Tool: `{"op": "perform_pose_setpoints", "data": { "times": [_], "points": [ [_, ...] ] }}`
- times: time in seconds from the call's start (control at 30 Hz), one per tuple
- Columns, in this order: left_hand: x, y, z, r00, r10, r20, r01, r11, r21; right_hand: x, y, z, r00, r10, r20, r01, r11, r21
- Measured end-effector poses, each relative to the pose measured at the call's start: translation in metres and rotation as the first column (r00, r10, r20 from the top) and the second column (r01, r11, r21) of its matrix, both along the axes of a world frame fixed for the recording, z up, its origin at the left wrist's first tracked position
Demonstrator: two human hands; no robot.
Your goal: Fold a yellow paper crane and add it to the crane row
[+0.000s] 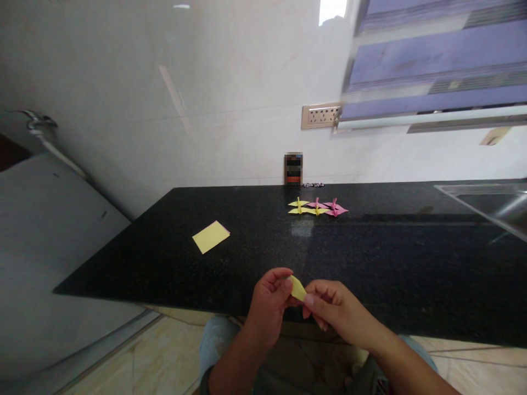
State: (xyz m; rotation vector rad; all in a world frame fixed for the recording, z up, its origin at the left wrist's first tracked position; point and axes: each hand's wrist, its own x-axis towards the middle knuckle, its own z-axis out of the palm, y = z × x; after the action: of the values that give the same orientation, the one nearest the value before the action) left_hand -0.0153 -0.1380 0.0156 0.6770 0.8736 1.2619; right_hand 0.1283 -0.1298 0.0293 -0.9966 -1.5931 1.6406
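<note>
A small piece of folded yellow paper (298,289) is held between my two hands, just above the front edge of the black countertop. My left hand (269,302) pinches its upper left end between thumb and fingers. At its lower right end, my right hand (335,308) grips the paper with thumb and forefinger. Farther back on the counter stand several folded paper cranes, yellow ones (300,209) on the left and pink ones (335,210) on the right. A stack of square yellow paper (211,237) lies to the left, with a pinkish edge showing beneath.
The black countertop (255,219) runs along a white tiled wall. A dark, blurred-out upright object (293,169) leans there beside a small patterned strip (313,185). A metal sink (489,206) is at the right. A socket panel (321,116) and purple blind (432,60) are above.
</note>
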Motion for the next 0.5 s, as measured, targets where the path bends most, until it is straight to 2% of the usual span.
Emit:
{"op": "perform_pose_setpoints", "data": {
  "times": [0.17,0.33,0.5],
  "points": [
    [-0.0048,0.0002,0.0019,0.988,-0.068,-0.137,0.082,0.991,0.105,-0.0012,0.0015,0.0034,0.989,-0.057,-0.134,0.048,0.996,-0.072],
    [-0.0034,-0.0010,0.0078,0.980,-0.100,-0.171,0.122,0.985,0.124,-0.0024,0.0023,0.0013,0.966,-0.080,-0.246,0.044,0.988,-0.149],
    [-0.0029,0.0001,0.0097,0.968,-0.077,-0.238,0.112,0.984,0.139,-0.0037,0.0021,0.0022,0.961,-0.081,-0.265,0.049,0.991,-0.127]
  ]
}}
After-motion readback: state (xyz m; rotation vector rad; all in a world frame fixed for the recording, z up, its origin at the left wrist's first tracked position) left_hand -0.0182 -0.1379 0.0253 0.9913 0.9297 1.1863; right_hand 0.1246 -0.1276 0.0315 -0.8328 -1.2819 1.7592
